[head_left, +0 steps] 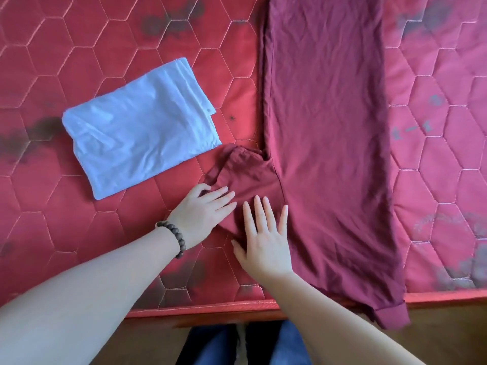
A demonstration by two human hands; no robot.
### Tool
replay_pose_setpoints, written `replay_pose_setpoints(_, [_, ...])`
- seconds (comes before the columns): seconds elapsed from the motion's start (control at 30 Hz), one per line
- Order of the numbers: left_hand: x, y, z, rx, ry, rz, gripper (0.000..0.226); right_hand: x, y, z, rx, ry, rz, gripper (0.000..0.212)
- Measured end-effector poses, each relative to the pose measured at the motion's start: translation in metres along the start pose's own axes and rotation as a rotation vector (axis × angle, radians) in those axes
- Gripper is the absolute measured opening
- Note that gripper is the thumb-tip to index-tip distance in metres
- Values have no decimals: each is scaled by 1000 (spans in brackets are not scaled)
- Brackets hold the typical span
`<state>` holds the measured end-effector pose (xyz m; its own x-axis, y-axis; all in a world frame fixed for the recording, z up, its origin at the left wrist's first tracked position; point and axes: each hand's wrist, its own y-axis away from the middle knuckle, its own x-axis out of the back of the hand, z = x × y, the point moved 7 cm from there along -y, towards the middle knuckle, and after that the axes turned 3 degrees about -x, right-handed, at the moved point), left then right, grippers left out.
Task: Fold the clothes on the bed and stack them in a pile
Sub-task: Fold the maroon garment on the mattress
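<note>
Red quilted mattress (105, 233) under everything. Maroon garment (324, 127) lies flat on its right half — soft, limp, light I'd guess; I'd take it by the sleeve edge. Folded white garment (137, 133) sits left, apart. My left hand (203, 212) pinches the sleeve; right hand (266, 241) presses it, fingers straight.
</note>
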<state>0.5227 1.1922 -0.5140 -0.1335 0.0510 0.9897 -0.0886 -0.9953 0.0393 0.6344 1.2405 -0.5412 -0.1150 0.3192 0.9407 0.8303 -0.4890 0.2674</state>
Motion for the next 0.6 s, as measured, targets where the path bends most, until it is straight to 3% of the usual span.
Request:
replay_pose_setpoints(0.17, [37,-33,5,-50,121,89,26,33,-24,-7,-158,-313,67,51])
replay_pose_setpoints(0.37, [76,-87,-17,13,272,76,39,95,-37,51,-278,-868,140,33])
replay_pose_setpoints(0.43, [77,-109,-26,74,358,68,27,101,-41,81,-346,-1006,143,30])
replay_pose_setpoints(0.5, [76,-129,-35,155,433,126,13,87,-45,119,-620,-1229,137,28])
replay_pose_setpoints(0.6, [58,-150,-47,388,605,178,20,54,-42,165,-1030,-1404,107,22])
